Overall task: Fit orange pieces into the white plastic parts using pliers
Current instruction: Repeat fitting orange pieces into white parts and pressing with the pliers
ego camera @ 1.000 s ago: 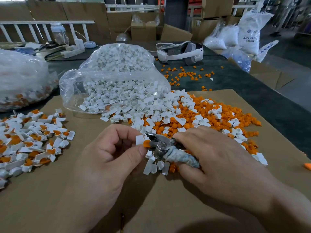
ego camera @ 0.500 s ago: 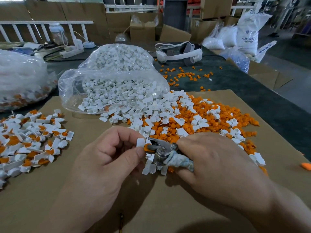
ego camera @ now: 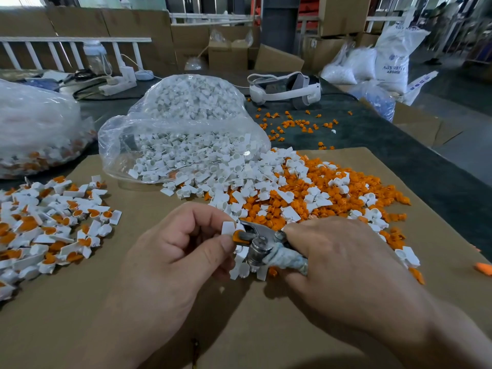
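My left hand (ego camera: 183,251) pinches a small white plastic part (ego camera: 228,228) between thumb and fingers. An orange piece (ego camera: 236,235) sits at that part, between the jaws of the metal pliers (ego camera: 259,242). My right hand (ego camera: 343,265) grips the pliers by their cloth-wrapped handles. Behind the hands lies a mixed pile of loose orange pieces (ego camera: 338,193) and white parts (ego camera: 239,179) on the cardboard sheet (ego camera: 149,302). Several fitted white-and-orange parts (ego camera: 50,225) lie in a heap at the left.
A clear bag of white parts (ego camera: 186,123) lies open behind the pile. Another bag (ego camera: 34,129) of fitted parts sits at far left. A white headset (ego camera: 286,87) and scattered orange pieces (ego camera: 295,125) lie on the dark table behind. A stray orange piece (ego camera: 483,268) lies at the right edge.
Both hands with the pliers and the held part have shifted slightly toward me. The grip is unchanged.
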`<state>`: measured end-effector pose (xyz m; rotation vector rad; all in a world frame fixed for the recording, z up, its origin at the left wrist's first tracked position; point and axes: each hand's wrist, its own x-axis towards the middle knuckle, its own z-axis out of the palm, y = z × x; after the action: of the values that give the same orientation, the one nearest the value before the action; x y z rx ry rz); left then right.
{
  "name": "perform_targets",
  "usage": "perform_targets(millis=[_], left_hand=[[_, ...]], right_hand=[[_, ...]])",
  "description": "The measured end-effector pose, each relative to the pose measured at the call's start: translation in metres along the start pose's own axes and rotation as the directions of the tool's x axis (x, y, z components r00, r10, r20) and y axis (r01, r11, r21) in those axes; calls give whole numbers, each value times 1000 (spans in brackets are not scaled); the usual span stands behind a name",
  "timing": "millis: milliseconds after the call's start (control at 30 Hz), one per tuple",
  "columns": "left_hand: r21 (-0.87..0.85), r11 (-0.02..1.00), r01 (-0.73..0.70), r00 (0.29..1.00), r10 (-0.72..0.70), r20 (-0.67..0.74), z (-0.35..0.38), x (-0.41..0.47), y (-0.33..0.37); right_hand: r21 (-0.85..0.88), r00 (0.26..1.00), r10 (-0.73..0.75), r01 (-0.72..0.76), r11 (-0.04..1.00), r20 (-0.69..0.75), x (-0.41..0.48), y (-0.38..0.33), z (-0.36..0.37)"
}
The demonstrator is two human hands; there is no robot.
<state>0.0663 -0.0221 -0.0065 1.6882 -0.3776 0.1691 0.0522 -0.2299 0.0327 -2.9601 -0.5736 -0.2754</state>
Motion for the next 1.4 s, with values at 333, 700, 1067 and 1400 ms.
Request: perform_targets(millis=[333, 700, 1067, 1400], left_hand=[[59, 998, 17, 1000, -17, -1, 1, 1, -4], [88, 996, 19, 1000, -17, -23, 4, 0, 7], [66, 977, 203, 969, -191, -158, 1, 2, 2], [-370, 846, 384, 910, -416, -5, 5, 3, 5]], right_hand=[[19, 998, 16, -18, 1000, 68, 1, 0, 3], [-16, 999, 24, -23, 1000, 35, 3, 1, 7], [-110, 999, 26, -24, 994, 18, 10, 14, 15], [-101, 995, 26, -16, 995, 99, 13, 14, 17]])
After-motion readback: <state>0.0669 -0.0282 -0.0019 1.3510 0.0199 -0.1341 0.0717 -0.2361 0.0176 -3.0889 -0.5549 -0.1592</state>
